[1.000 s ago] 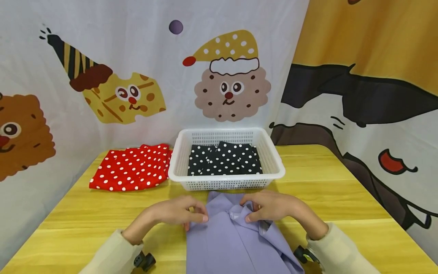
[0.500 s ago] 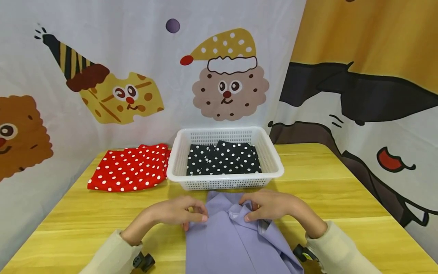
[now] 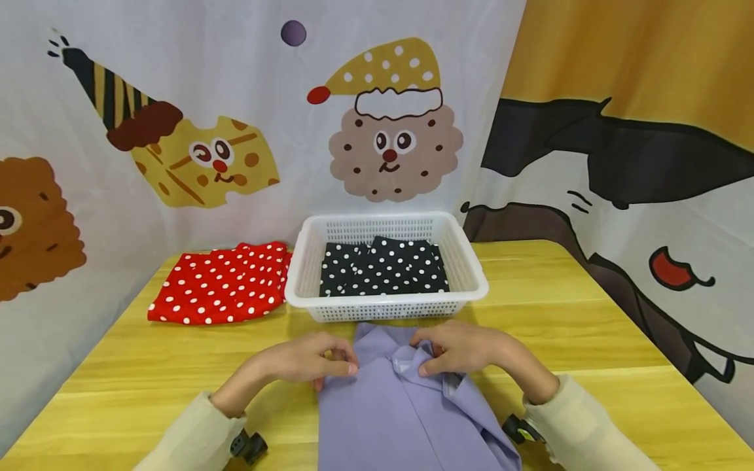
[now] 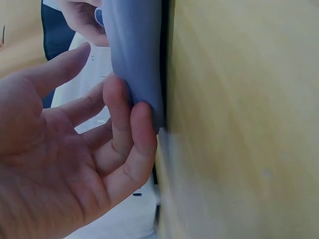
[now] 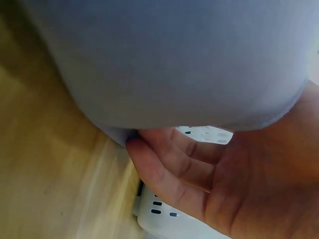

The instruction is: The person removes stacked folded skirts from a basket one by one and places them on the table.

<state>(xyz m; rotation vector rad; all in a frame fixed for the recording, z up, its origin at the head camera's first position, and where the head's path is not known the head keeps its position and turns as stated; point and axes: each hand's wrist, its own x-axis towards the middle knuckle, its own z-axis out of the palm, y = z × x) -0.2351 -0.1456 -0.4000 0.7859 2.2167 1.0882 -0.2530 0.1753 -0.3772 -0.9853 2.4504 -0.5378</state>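
Observation:
A folded lavender garment (image 3: pixel 383 418) lies on the table in front of me in the head view, with a seam down its middle and loose folds near its top right. My left hand (image 3: pixel 309 358) is at its upper left edge. In the left wrist view, fingertips (image 4: pixel 142 117) touch the garment's folded side, while the thumb stays apart from the cloth. My right hand (image 3: pixel 462 350) holds the loose folds at the upper right between thumb and fingers. Cloth hides part of that hand in the right wrist view, where its fingers (image 5: pixel 159 174) reach under the edge.
Just beyond the garment stands a white perforated basket (image 3: pixel 385 304) with a black polka-dot cloth (image 3: pixel 383 268) in it. A red polka-dot cloth (image 3: pixel 220 284) lies left of the basket on the wooden table (image 3: pixel 559 314). A printed curtain (image 3: pixel 235 59) hangs behind.
The head view has shifted slightly, so the scene sits a little higher. Both hands and the garment hold nearly the same positions.

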